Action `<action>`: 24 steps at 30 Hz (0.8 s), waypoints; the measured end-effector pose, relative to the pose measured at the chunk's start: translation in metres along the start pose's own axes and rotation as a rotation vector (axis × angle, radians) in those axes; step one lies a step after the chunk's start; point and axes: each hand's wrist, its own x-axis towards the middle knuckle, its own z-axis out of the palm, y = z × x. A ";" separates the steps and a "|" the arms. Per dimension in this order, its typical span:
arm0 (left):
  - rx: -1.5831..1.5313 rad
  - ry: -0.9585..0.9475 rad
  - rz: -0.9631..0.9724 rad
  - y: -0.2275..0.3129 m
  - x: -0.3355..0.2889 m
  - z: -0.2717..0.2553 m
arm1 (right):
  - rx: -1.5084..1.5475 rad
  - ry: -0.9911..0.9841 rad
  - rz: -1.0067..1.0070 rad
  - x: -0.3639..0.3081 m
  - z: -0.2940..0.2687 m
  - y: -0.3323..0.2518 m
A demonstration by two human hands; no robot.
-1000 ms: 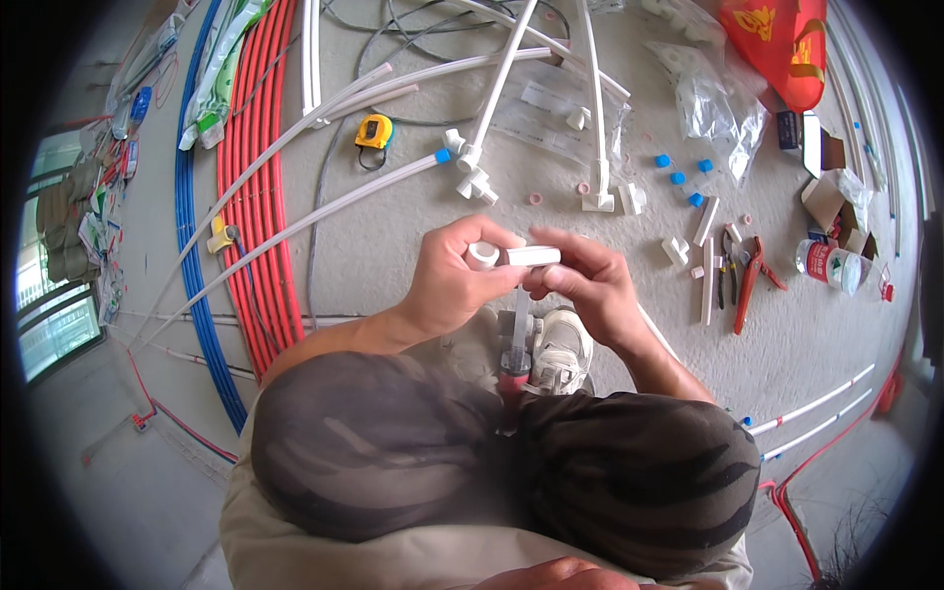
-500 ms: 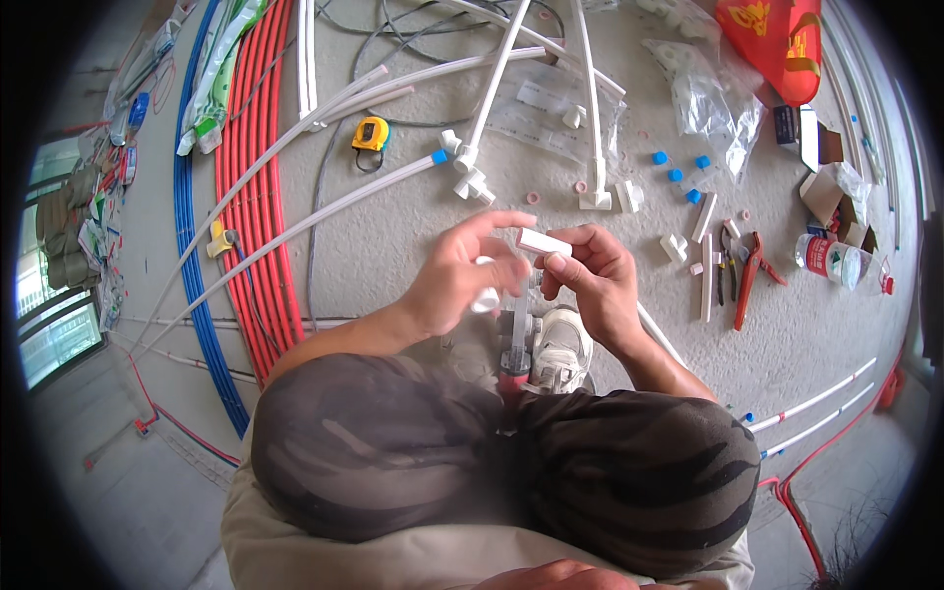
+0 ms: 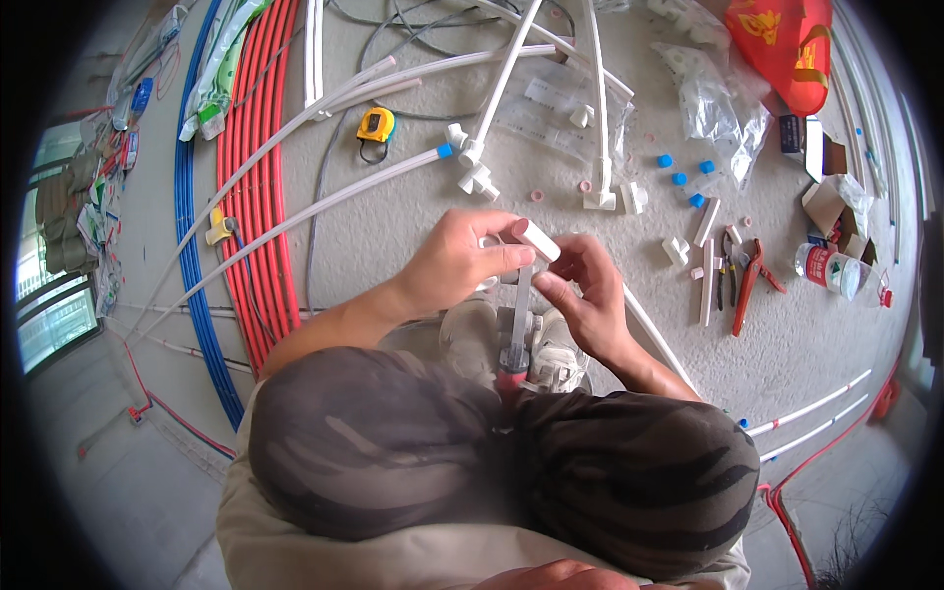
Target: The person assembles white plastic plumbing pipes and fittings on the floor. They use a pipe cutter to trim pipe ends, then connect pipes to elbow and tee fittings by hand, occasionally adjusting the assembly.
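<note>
Hands [image 3: 521, 275] on white pipe piece [image 3: 536, 239]

White pipe piece [image 3: 536, 239] now tilted, higher.

Bright, even daylight w/ soft shadows; strong fisheye bending is seen at edges, black vignette around; centre rendered sharp.
</note>
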 end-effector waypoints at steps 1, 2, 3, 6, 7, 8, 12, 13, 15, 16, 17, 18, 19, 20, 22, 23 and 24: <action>0.056 -0.019 0.025 -0.001 0.002 -0.001 | 0.033 0.054 -0.089 -0.001 0.004 -0.003; 0.113 -0.039 0.051 -0.003 0.004 -0.002 | 0.141 0.049 -0.118 -0.002 0.005 -0.002; 0.167 -0.055 0.076 -0.007 0.006 -0.003 | -0.011 -0.016 -0.173 -0.001 0.002 -0.001; 0.353 -0.078 0.201 -0.012 0.011 -0.001 | -0.429 -0.177 -0.263 0.001 -0.008 -0.014; 0.363 -0.068 0.143 -0.010 0.010 0.002 | -0.398 -0.165 -0.232 0.000 -0.006 -0.013; 0.305 -0.032 0.168 -0.011 0.008 0.006 | -0.366 -0.153 -0.201 -0.001 -0.002 -0.011; 0.258 0.040 0.318 -0.010 0.007 0.009 | -0.211 -0.284 0.118 0.001 -0.006 -0.016; 0.292 0.041 0.362 -0.010 0.008 0.007 | -0.181 -0.317 0.168 0.002 -0.007 -0.016; 0.225 -0.031 0.364 -0.016 0.013 0.006 | -0.246 -0.330 0.144 0.000 -0.005 -0.007; 0.190 -0.067 0.365 -0.017 0.015 0.006 | -0.250 -0.323 0.111 0.000 0.001 -0.007; 0.141 -0.078 0.273 -0.017 0.013 0.006 | -0.256 -0.315 0.079 -0.001 0.003 -0.007; 0.092 -0.089 0.179 -0.008 0.010 0.007 | -0.329 -0.318 0.048 0.001 0.002 -0.009; 0.044 -0.101 0.085 -0.003 0.007 0.008 | -0.318 -0.312 0.085 0.002 0.000 -0.012; 0.101 -0.085 0.124 -0.002 0.006 0.009 | -0.307 -0.305 0.121 0.002 -0.001 -0.015; 0.217 -0.048 0.205 -0.002 0.003 0.011 | -0.308 -0.293 0.124 0.001 -0.001 -0.012; 0.193 -0.020 0.212 -0.004 0.002 0.011 | -0.369 -0.303 0.157 0.001 -0.002 -0.012; 0.168 0.007 0.220 -0.007 0.002 0.010 | -0.431 -0.312 0.189 0.003 -0.003 -0.012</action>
